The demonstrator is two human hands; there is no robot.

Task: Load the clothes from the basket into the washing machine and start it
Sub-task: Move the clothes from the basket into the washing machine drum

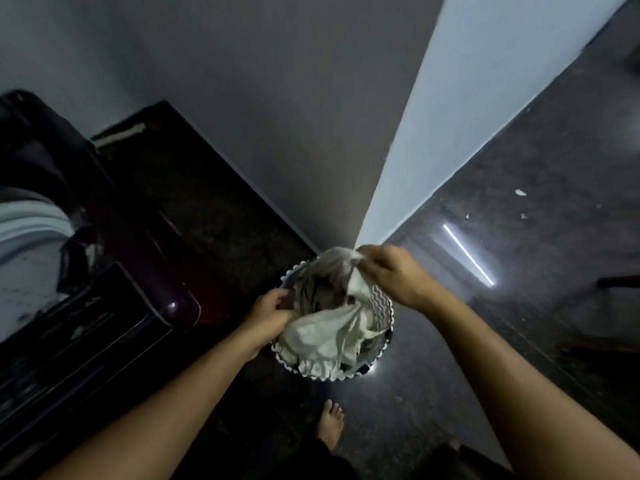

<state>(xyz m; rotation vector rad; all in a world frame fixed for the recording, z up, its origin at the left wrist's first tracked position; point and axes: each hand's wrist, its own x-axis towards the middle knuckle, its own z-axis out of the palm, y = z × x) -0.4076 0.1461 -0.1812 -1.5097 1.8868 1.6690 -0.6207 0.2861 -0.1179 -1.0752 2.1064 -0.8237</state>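
Note:
A round laundry basket (pixel 382 308) with a zigzag-patterned wall stands on the dark floor just below the wall corner. A pale cloth (pixel 325 336) fills most of it, over darker clothes. My right hand (pixel 391 273) is shut on the cloth's far end and holds it raised above the basket's far rim. My left hand (pixel 268 315) grips the cloth at the basket's left rim. The dark top-loading washing machine (pixel 114 271) is at the left, its lid up and its pale drum opening (pixel 24 237) showing.
A wall corner (pixel 367 216) rises right behind the basket. My bare foot (pixel 330 427) is on the floor just in front of the basket. A light strip reflects on the glossy floor (pixel 519 306) at the right, where dark furniture legs (pixel 620 282) stand.

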